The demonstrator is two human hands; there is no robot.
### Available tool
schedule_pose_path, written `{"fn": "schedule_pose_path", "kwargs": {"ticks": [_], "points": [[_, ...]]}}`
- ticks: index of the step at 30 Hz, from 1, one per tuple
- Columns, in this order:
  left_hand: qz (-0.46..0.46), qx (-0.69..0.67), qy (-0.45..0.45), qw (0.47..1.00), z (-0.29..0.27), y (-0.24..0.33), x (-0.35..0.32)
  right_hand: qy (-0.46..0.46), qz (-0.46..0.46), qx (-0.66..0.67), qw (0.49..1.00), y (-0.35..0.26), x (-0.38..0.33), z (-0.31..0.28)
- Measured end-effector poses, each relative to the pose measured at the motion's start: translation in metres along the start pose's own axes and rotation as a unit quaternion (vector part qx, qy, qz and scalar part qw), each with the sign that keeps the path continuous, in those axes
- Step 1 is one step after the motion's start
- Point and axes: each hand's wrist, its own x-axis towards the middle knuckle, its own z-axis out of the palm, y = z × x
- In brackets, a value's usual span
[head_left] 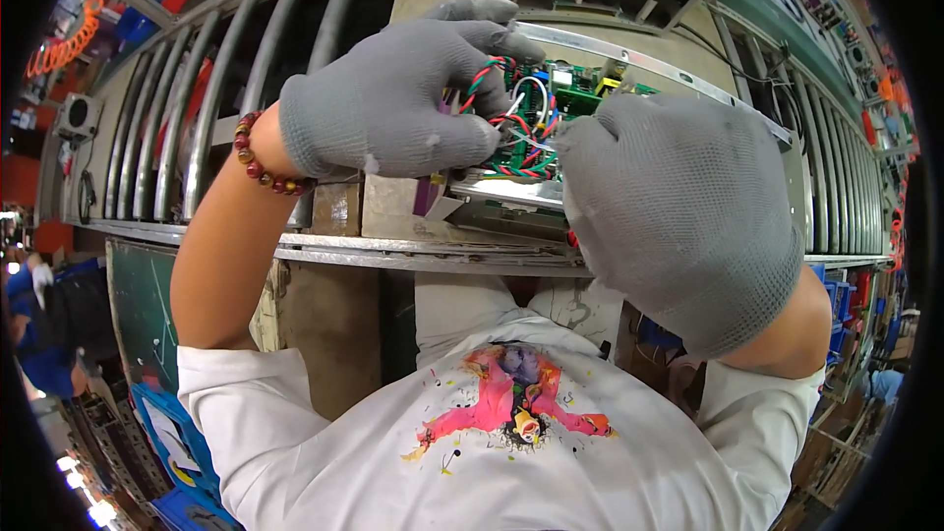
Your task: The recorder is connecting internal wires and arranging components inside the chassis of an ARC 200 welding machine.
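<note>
Left hand (pixel 388 98), gloved in grey, curls closed around a bundle of coloured wires (pixel 511 123) over the green circuit board (pixel 580 88), which sits in a metal tray (pixel 629 54) on the roller conveyor (pixel 226 69). Right hand (pixel 678 216) covers the board's near edge; whether it grips, I cannot tell. Those wires look thin, limp and easily strained, so pinch the plug, not the strands.

Green circuit board (pixel 580 88) in metal tray, tangled coloured wires (pixel 516 123) across it
</note>
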Motion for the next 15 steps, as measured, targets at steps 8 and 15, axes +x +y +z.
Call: {"fn": "schedule_pose_path", "kwargs": {"ticks": [8,15], "points": [[0.023,0.052,0.015,0.998,0.004,0.009,0.003,-0.047,0.031,-0.102,0.993,-0.024,0.017,0.000],[-0.004,0.135,0.031,0.990,0.010,0.014,0.004,0.014,0.021,-0.154,0.988,-0.027,0.014,0.012]]}}
